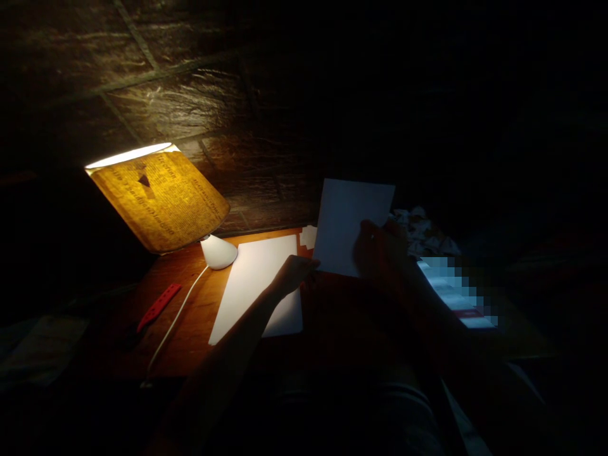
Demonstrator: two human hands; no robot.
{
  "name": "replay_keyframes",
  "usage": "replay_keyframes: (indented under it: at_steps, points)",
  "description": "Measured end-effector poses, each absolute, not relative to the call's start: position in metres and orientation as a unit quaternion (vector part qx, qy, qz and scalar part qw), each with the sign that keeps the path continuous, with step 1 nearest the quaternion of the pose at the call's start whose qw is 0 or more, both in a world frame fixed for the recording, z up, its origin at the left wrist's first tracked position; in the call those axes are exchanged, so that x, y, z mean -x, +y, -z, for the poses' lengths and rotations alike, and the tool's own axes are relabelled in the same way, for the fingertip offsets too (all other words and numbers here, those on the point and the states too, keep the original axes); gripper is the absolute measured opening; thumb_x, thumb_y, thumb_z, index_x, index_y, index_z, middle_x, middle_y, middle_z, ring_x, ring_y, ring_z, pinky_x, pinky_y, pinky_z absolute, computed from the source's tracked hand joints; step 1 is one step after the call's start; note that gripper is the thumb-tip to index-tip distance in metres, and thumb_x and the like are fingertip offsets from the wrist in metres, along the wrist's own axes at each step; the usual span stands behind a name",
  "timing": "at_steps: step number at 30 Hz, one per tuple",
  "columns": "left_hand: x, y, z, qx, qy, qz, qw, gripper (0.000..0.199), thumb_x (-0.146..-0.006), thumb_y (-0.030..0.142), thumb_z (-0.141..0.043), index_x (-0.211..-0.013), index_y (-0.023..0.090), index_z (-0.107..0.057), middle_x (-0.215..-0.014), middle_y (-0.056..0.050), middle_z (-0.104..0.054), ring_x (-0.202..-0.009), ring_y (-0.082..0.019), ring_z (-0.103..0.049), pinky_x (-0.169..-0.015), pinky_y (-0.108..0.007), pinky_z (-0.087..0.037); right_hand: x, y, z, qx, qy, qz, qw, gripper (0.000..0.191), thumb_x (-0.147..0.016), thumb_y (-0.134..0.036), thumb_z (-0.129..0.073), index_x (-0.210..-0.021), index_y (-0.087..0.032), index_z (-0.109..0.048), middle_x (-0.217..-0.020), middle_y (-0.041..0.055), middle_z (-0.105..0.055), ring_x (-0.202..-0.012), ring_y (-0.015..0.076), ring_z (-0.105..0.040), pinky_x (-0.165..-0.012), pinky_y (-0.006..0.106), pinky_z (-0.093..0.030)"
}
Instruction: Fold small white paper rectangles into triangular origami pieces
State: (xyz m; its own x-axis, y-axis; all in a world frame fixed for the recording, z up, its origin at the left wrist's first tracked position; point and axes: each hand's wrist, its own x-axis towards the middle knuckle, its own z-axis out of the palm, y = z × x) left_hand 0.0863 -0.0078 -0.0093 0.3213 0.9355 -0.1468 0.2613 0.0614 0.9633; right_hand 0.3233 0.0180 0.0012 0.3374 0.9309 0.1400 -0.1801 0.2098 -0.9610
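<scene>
A pale, blank sheet of paper [344,221] is held up above the table, tilted toward me. My left hand [295,273] pinches its lower left corner, fingers closed. At the sheet's right side my right hand [380,250] is closed on it, with the thumb side over the front; the rest of those fingers lie in deep shadow or behind the paper. Below my left forearm a larger white sheet [259,272] lies flat on the wooden table [190,316], lit by the lamp.
A lit lamp [161,199] with a newsprint shade and white base stands at left, its white cord [177,320] running to the front edge. A red utility knife [159,307] lies nearby. At right are a bright blurred screen [441,285] and crumpled patterned cloth or paper [420,231]. A stone wall [190,101] rises behind.
</scene>
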Motion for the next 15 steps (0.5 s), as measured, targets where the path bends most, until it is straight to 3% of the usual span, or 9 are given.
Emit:
replay_keyframes:
  at_steps: [3,6,9,12,15]
  points:
    - [-0.084,-0.008,0.008,-0.611,0.489,-0.319,0.535,0.063,-0.084,0.07,-0.073,-0.062,0.01,-0.072,-0.052,-0.01,-0.067,-0.037,-0.013,-0.057,-0.036,-0.022,-0.04,-0.337,0.016,-0.013,0.496,-0.421,-0.335,0.681,0.031,-0.074,-0.048,-0.078,-0.085,-0.021,-0.067,-0.081,0.0022,-0.068,-0.076,0.0196,-0.06,-0.068,0.033,-0.046]
    - [-0.08,-0.005,0.006,-0.582,0.49,-0.379,0.527,0.07,-0.081,0.078,-0.068,-0.065,0.011,-0.073,-0.052,-0.008,-0.065,-0.037,-0.013,-0.057,-0.036,-0.022,-0.038,-0.349,0.003,-0.036,0.574,-0.527,-0.133,0.612,0.028,-0.088,-0.048,-0.068,-0.087,-0.019,-0.069,-0.082,0.0076,-0.069,-0.079,0.0245,-0.062,-0.07,0.037,-0.046]
    - [-0.074,-0.003,0.002,-0.544,0.482,-0.47,0.501,0.069,-0.079,0.079,-0.07,-0.073,0.011,-0.074,-0.057,-0.005,-0.065,-0.041,-0.012,-0.058,-0.038,-0.022,-0.037,-0.34,-0.024,-0.056,0.611,-0.652,0.03,0.447,0.026,-0.098,-0.038,-0.058,-0.106,-0.017,-0.072,-0.107,0.0165,-0.073,-0.096,0.0306,-0.067,-0.077,0.039,-0.047]
    - [-0.071,-0.003,-0.002,-0.515,0.476,-0.54,0.466,0.063,-0.08,0.075,-0.07,-0.076,0.012,-0.071,-0.058,-0.002,-0.062,-0.042,-0.011,-0.056,-0.039,-0.022,-0.036,-0.313,-0.058,-0.054,0.617,-0.749,0.039,0.24,0.025,-0.102,-0.027,-0.053,-0.116,-0.02,-0.072,-0.119,0.0169,-0.073,-0.093,0.029,-0.07,-0.072,0.035,-0.046]
    - [-0.069,-0.005,-0.005,-0.503,0.473,-0.586,0.423,0.053,-0.084,0.067,-0.069,-0.076,0.014,-0.069,-0.061,0.0,-0.059,-0.046,-0.009,-0.053,-0.042,-0.02,-0.034,-0.291,-0.085,-0.035,0.593,-0.8,-0.009,0.093,0.023,-0.1,-0.029,-0.059,-0.116,-0.019,-0.073,-0.118,0.0167,-0.074,-0.094,0.0302,-0.073,-0.069,0.035,-0.048]
